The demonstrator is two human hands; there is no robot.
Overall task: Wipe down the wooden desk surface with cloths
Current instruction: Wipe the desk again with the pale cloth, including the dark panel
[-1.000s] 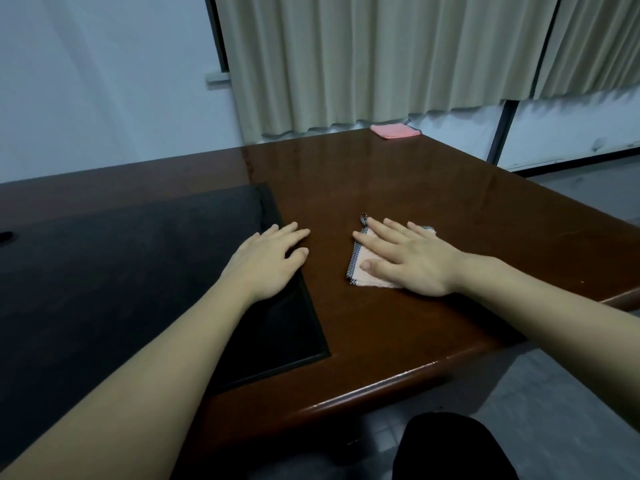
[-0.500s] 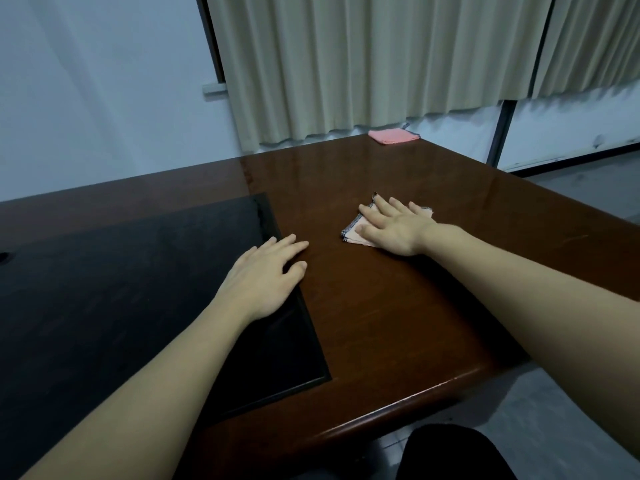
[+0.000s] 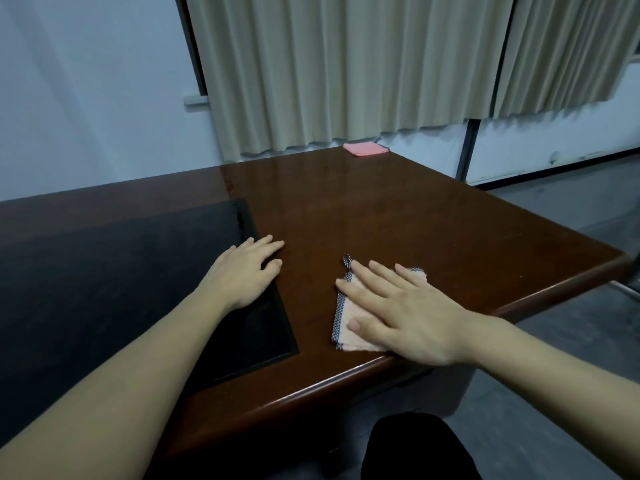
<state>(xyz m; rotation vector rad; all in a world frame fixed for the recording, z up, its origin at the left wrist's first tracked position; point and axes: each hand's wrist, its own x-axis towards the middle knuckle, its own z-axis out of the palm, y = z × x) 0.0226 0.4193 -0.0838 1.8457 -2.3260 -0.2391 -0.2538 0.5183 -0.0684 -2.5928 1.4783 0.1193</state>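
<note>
Your right hand [image 3: 408, 317] presses flat, fingers straight, on the checker-edged cloth [image 3: 346, 327] near the table's [image 3: 398, 216] six-o'clock edge; your left hand [image 3: 242, 275] rests flat, released, at nine o'clock of it.

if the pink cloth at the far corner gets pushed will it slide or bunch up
The folded pink cloth lies flat and thin, so it is probably light and floppy. The glossy brown wooden desk looks slick, so it likely slides easily, though a push at one edge may bunch it.
</note>
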